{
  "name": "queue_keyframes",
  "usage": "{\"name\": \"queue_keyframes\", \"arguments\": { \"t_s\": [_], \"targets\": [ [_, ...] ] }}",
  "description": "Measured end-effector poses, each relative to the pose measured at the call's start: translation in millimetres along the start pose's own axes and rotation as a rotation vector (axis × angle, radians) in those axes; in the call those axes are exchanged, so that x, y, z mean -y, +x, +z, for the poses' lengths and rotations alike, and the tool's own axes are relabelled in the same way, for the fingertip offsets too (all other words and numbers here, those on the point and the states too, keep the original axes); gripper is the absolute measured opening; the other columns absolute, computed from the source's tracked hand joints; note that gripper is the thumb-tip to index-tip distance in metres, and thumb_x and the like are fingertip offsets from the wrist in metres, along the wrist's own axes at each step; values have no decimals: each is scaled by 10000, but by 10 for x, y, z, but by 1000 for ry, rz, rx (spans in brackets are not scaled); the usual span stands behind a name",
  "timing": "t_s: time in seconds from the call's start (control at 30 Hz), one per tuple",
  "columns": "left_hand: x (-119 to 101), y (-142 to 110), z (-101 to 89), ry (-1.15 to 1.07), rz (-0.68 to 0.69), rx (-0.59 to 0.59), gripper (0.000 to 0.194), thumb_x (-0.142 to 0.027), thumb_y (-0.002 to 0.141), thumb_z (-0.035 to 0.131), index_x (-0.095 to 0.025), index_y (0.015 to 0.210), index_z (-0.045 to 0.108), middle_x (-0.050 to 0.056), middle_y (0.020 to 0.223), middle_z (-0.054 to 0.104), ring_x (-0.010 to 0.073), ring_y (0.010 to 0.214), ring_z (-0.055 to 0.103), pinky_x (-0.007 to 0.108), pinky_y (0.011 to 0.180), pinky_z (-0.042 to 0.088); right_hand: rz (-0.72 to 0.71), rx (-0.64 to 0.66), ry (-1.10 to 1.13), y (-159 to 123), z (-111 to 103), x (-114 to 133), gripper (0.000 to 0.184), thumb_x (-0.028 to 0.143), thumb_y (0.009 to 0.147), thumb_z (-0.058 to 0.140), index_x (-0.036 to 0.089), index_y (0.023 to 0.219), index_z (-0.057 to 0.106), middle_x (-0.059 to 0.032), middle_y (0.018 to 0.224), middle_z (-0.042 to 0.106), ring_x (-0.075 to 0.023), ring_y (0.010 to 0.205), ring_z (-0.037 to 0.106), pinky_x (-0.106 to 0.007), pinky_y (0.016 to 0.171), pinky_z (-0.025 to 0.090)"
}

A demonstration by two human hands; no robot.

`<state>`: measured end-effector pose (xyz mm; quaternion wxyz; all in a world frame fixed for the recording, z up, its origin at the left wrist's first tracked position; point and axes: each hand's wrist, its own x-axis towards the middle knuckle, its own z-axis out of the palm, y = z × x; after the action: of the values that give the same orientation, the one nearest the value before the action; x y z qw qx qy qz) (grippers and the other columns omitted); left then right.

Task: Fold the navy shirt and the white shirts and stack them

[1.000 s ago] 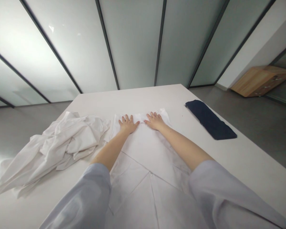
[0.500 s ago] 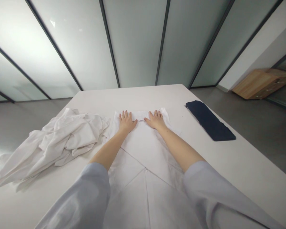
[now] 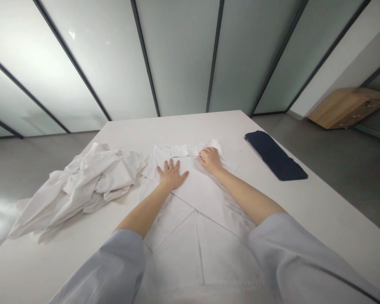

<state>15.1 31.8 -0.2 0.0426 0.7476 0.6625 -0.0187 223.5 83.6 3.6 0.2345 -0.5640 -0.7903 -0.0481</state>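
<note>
A white garment (image 3: 190, 240) lies spread out on the table in front of me, with crossing seam lines and a small button near its middle. My left hand (image 3: 172, 175) rests flat on the cloth with its fingers spread. At the garment's far end is a narrow folded band (image 3: 184, 150). My right hand (image 3: 210, 158) is curled at the right end of this band, its fingertips pinching the cloth. Part of the pinched cloth is hidden by the fingers.
A crumpled heap of white cloth (image 3: 91, 181) lies on the left of the white table (image 3: 177, 123). On the right lies a folded dark navy cloth (image 3: 275, 156). Frosted glass panels (image 3: 180, 55) stand beyond the table, and a wooden cabinet (image 3: 342, 109) stands at the far right.
My left hand has slid nearer to me, off the far end of the garment. My right hand, flat before, has curled and pinches the cloth. The band now shows more fully.
</note>
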Motion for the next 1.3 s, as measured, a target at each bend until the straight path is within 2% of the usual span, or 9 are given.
{"name": "queue_keyframes", "arguments": {
  "t_s": [0.2, 0.33, 0.43, 0.53, 0.63, 0.77, 0.93, 1.13, 1.3],
  "targets": [
    [11, 250, -22, -18, 3, -4, 859, -754, 853, 174, -245, 1543, 218, 127, 1617, 142, 394, 1468, 115, 680, 1103, 148, -15, 302, -64, -423, -272, 196, 377, 416, 947, 437, 186, 1149, 657, -120, 1213, 647, -258, 1153, 533, -385, 1002, 326],
    [29, 447, -47, -32, 32, -31, 846, -746, 857, 232, -229, 1525, 271, 135, 1606, 191, 380, 1463, 149, 633, 1127, 152, 134, 426, -148, -571, -245, 270, 639, 594, 946, 334, 193, 1427, 460, -169, 1514, 378, -359, 1387, 307, -521, 1106, 189],
    [28, 494, -91, -43, 54, -135, 792, -690, 872, 330, -166, 1464, 379, 166, 1547, 325, 350, 1426, 260, 521, 1136, 234, 240, 481, -144, -535, -151, 261, 734, 651, 935, 270, 217, 1528, 280, -160, 1598, 196, -387, 1446, 165, -574, 1120, 125],
    [3, 420, -149, -40, 78, -219, 571, -557, 907, 389, -170, 1298, 545, 149, 1390, 510, 297, 1299, 435, 419, 1057, 361, 270, 484, -125, -417, -70, 214, 753, 670, 930, 250, 224, 1537, 252, -152, 1609, 161, -381, 1456, 132, -569, 1131, 109],
    [-35, 272, -183, -42, 93, -205, 474, -510, 915, 399, -198, 1219, 588, 125, 1297, 566, 276, 1221, 493, 403, 1011, 395, 264, 465, -111, -285, -13, 143, 763, 676, 927, 255, 213, 1534, 262, -162, 1604, 173, -370, 1456, 147, -556, 1137, 118],
    [-50, 138, -134, -32, 68, -106, 629, -609, 910, 335, -209, 1374, 480, 148, 1455, 450, 337, 1346, 383, 530, 1091, 292, 213, 445, -103, -130, 47, 12, 750, 669, 924, 292, 216, 1521, 298, -160, 1596, 206, -371, 1451, 174, -550, 1135, 147],
    [27, 253, -38, -14, 58, -11, 777, -675, 903, 202, -217, 1529, 254, 137, 1604, 196, 362, 1464, 168, 616, 1124, 177, 153, 416, -112, 23, 89, -109, 688, 609, 934, 352, 208, 1493, 354, -148, 1580, 261, -346, 1440, 226, -504, 1138, 184],
    [111, 499, -70, 17, 88, -15, 775, -670, 907, 193, -222, 1538, 234, 127, 1610, 181, 351, 1468, 162, 605, 1130, 179, 88, 332, -181, 55, -2, 3, 551, 453, 950, 419, 144, 1404, 463, -169, 1511, 384, -325, 1403, 305, -469, 1133, 202],
    [144, 545, -97, 1, 95, -59, 752, -662, 914, 236, -202, 1505, 305, 145, 1594, 227, 351, 1452, 209, 586, 1129, 194, -8, 320, -191, -187, -140, 91, 543, 432, 937, 456, 157, 1405, 461, -161, 1512, 384, -316, 1401, 306, -467, 1143, 180]
  ]
}}
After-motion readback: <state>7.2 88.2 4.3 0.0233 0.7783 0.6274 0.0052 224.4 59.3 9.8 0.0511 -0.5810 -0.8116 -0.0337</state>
